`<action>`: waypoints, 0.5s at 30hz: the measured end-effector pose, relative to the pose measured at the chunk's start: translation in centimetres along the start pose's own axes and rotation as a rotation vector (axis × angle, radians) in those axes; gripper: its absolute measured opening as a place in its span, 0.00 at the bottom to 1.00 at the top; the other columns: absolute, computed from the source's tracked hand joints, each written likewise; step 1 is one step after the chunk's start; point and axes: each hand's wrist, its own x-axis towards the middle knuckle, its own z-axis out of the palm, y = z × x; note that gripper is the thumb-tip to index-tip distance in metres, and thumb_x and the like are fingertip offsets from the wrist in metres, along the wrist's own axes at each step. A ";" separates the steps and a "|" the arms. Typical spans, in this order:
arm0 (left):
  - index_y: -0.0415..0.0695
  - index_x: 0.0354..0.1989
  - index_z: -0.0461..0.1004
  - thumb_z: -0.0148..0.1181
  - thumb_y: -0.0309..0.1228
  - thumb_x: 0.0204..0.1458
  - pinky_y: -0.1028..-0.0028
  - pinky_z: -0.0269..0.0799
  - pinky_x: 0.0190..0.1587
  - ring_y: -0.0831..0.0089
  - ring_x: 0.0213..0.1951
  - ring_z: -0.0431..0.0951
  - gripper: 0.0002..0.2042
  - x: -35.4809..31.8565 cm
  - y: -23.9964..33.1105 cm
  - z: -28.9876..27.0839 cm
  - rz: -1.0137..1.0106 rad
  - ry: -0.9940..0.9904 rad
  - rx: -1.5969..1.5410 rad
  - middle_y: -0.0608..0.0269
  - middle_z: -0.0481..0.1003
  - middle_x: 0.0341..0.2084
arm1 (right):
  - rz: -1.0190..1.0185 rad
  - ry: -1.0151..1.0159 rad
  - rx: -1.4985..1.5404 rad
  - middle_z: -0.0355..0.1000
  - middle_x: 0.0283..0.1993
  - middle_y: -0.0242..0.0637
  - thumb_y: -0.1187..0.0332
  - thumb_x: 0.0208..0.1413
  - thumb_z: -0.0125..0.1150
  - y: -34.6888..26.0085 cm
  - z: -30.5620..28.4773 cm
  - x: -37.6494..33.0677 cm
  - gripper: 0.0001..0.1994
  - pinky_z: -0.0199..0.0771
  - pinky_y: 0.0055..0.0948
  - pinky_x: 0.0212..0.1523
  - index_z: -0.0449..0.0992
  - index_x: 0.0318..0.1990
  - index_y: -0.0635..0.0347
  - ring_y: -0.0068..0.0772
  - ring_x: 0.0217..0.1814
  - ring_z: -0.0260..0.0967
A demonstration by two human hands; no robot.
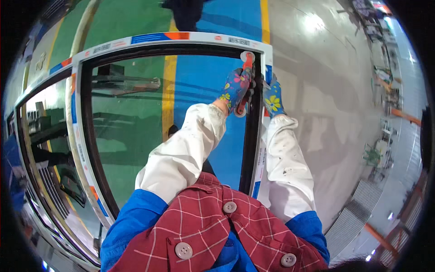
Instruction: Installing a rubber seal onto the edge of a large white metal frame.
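My left hand, in a blue glove with flower prints, is closed around the handle of a red suction lifter. The lifter's round cups sit at the right side of a large glass pane, close to the dark inner edge. This pane is set in a window frame wrapped in white, blue and orange film. On the frame's right upright, my right hand, gloved alike, grips the outer edge beside the lifter. Some of its fingers are hidden behind the frame.
Left of the frame stands a second framed section, with more frames farther down. A dark shape is beyond the top rail. Grey floor stretches to the right, where ribbed grey panels and orange bars stand.
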 end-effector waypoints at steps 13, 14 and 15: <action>0.50 0.20 0.71 0.48 0.43 0.54 0.76 0.61 0.16 0.77 0.14 0.65 0.15 -5.3 8.2 -26.1 0.666 0.544 -0.101 0.70 0.65 0.12 | -0.064 -0.082 0.050 0.71 0.34 0.38 0.60 0.50 0.61 -3.4 -1.8 -0.4 0.21 0.66 0.30 0.38 0.67 0.46 0.67 0.28 0.34 0.65; 0.50 0.19 0.69 0.47 0.43 0.55 0.75 0.60 0.15 0.77 0.14 0.65 0.16 -4.7 10.3 -34.3 0.723 0.521 -0.198 0.70 0.65 0.12 | -0.108 -0.095 0.111 0.71 0.34 0.38 0.60 0.51 0.60 -4.1 -0.8 0.3 0.21 0.66 0.30 0.38 0.67 0.46 0.67 0.28 0.34 0.65; 0.50 0.18 0.68 0.46 0.44 0.56 0.75 0.59 0.15 0.77 0.13 0.65 0.17 -4.6 11.1 -40.3 0.777 0.489 -0.290 0.70 0.66 0.12 | -0.144 -0.105 0.170 0.71 0.33 0.38 0.60 0.51 0.60 -4.1 0.1 0.8 0.21 0.66 0.30 0.38 0.67 0.45 0.68 0.29 0.33 0.65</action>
